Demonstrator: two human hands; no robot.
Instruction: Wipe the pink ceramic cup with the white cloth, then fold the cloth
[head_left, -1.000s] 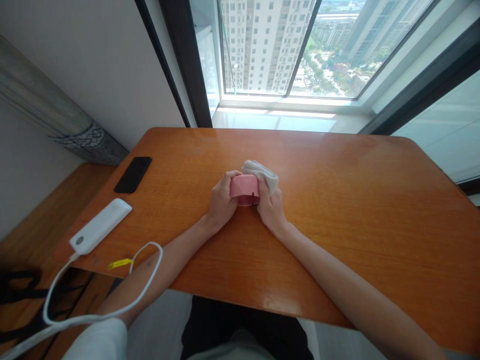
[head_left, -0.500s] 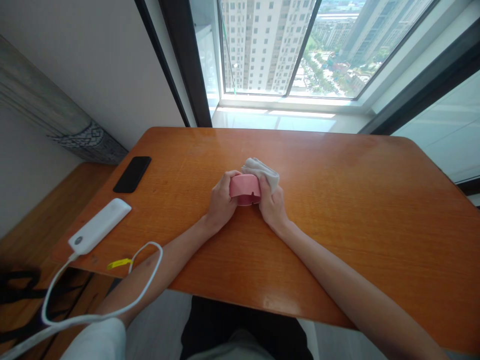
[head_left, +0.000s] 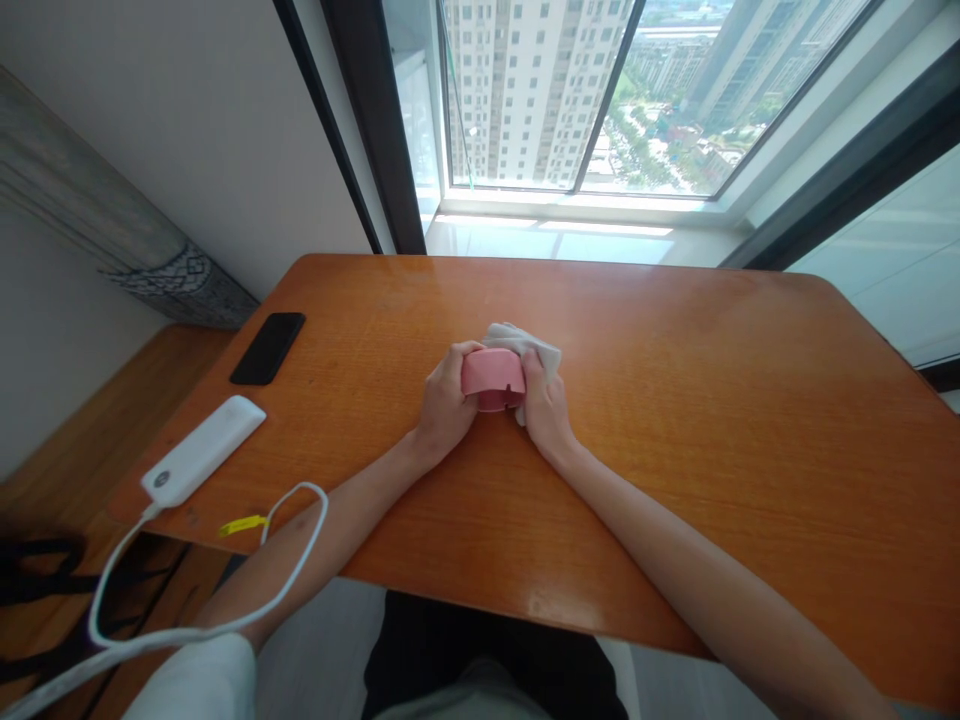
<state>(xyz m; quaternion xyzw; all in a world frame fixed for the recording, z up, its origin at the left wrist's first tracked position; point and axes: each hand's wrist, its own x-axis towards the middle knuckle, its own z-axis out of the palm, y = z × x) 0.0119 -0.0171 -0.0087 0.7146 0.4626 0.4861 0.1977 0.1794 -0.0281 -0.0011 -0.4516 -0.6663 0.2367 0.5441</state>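
My left hand (head_left: 448, 398) grips the left side of a small pink plastic cup-like container (head_left: 493, 380), which sits just above the orange wooden table (head_left: 675, 450). My right hand (head_left: 545, 408) presses a crumpled white cloth (head_left: 541, 355) against the container's right side. The cloth shows above and beside my right fingers. The container's inside is hidden from this angle. Both forearms rest on the table, angled in toward the middle.
A black smartphone (head_left: 268, 348) and a white power bank (head_left: 202, 458) lie at the table's left. The power bank's white cable (head_left: 210, 627) loops over my left forearm, near a yellow tag (head_left: 241, 525). A large window stands beyond the table's far edge.
The cloth has shifted lower around the container's right side, and a bit of it now shows below my right fingers. My right hand has moved slightly along the container.
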